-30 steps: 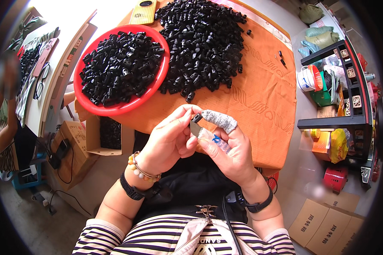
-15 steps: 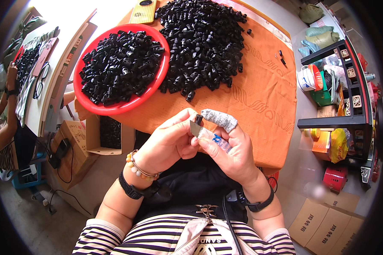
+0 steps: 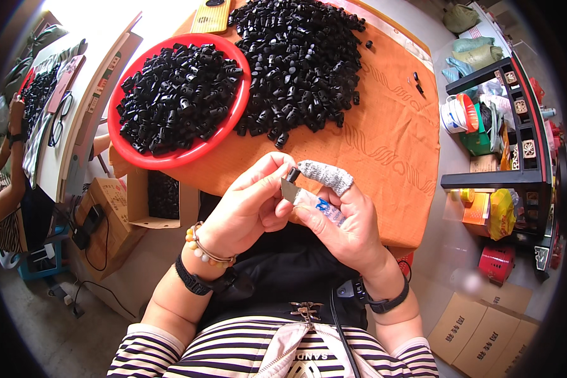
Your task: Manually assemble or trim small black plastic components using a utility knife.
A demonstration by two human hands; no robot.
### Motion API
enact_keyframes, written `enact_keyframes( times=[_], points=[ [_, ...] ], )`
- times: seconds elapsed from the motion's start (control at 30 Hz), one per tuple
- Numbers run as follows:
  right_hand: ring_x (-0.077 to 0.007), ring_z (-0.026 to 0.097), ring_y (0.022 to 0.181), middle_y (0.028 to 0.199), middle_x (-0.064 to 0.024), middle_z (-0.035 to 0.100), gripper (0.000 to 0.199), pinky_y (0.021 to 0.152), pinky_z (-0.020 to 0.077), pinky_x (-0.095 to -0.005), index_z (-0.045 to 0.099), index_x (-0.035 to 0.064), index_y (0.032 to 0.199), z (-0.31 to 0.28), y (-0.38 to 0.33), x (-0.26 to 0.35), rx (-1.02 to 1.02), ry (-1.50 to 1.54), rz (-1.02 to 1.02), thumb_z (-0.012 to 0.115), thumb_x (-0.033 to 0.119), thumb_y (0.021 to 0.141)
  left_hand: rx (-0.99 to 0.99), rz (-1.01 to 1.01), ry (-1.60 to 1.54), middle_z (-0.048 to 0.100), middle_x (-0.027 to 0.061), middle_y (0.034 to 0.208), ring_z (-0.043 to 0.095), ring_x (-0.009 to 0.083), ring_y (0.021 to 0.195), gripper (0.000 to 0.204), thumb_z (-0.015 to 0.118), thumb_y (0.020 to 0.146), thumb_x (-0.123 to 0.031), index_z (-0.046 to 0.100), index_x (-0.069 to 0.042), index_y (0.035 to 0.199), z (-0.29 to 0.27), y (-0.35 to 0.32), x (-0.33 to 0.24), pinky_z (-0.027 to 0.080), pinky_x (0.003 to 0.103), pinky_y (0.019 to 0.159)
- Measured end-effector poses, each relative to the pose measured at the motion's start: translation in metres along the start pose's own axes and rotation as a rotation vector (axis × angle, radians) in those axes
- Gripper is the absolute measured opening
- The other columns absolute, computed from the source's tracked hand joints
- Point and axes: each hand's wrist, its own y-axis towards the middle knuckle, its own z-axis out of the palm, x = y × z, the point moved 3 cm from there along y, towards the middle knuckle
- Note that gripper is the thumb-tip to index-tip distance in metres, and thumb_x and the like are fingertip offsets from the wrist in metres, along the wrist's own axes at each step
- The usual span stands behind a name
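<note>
Between the thumb and fingers of my left hand (image 3: 249, 198) is a small black plastic part (image 3: 293, 174). My right hand (image 3: 349, 223) grips a short flat blade (image 3: 289, 190) by its handle (image 3: 319, 205), which is wrapped in white material with blue marks. The blade's metal end lies against or very close to the black part; contact is hard to make out. A grey knitted finger cover (image 3: 324, 175) sits on my right index finger, which curls above the handle. Both hands are in front of the table's near edge.
An orange cloth (image 3: 390, 151) covers the table. A large heap of black plastic parts (image 3: 296, 69) lies on it, beside a red basin (image 3: 244, 94) full of similar parts. Left stands an open carton (image 3: 154, 222); right, a black shelf (image 3: 491, 181). Another person's arm (image 3: 12, 151) shows far left.
The black part has tilted slightly in my left fingers. Both hands stay almost in place, with the blade still held beside the part.
</note>
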Motion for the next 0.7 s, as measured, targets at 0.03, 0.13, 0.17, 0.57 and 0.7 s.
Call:
enact_keyframes(
  times=[0.03,0.13,0.17,0.57,0.7],
  points=[
    [-0.0021,0.043,0.056,0.065,0.0013,0.049,0.035,0.049,0.0368,-0.0193,0.053,-0.0004,0.115,0.0002,-0.0001,0.0001,-0.001,0.001,-0.002,0.064,0.009,0.084,-0.003,-0.001,0.001,0.047,-0.0012,0.063,0.032,0.0040,0.049,0.016,0.043,0.097,-0.027,0.046,-0.013,0.102,0.0002,-0.0002,0.0001,0.025,0.018,0.045],
    [-0.0021,0.044,0.057,0.066,0.0010,0.050,0.034,0.050,0.0379,-0.0193,0.053,-0.0004,0.116,0.0005,0.0001,0.0014,-0.002,0.005,-0.003,0.063,0.009,0.084,0.017,0.003,-0.011,0.047,-0.0012,0.063,0.032,0.0039,0.049,0.015,0.043,0.097,-0.027,0.046,-0.013,0.102,0.0002,0.0000,-0.0003,0.025,0.018,0.045],
    [-0.0021,0.045,0.058,0.067,0.0007,0.051,0.034,0.050,0.0387,-0.0191,0.053,-0.0004,0.116,0.0007,0.0002,0.0018,-0.003,0.007,-0.002,0.063,0.009,0.084,0.017,0.003,-0.011,0.047,-0.0012,0.063,0.032,0.0039,0.049,0.015,0.043,0.097,-0.027,0.046,-0.013,0.102,0.0005,-0.0001,-0.0005,0.025,0.018,0.045],
    [-0.0019,0.047,0.063,0.073,-0.0006,0.055,0.034,0.054,0.0404,-0.0182,0.051,-0.0013,0.116,0.0008,0.0011,0.0049,0.026,0.040,0.027,0.062,0.009,0.086,0.013,0.026,-0.008,0.046,-0.0024,0.063,0.031,0.0027,0.048,0.015,0.044,0.097,-0.027,0.046,-0.013,0.101,0.0009,0.0004,-0.0008,0.024,0.018,0.044],
    [-0.0029,0.051,0.068,0.077,-0.0025,0.058,0.033,0.058,0.0433,-0.0186,0.051,-0.0017,0.116,0.0003,0.0018,0.0073,0.052,0.058,0.064,0.061,0.009,0.086,0.047,0.003,-0.048,0.046,-0.0025,0.063,0.031,0.0028,0.049,0.014,0.043,0.097,-0.027,0.046,-0.013,0.100,-0.0002,0.0001,-0.0003,0.024,0.018,0.045]
  ],
)
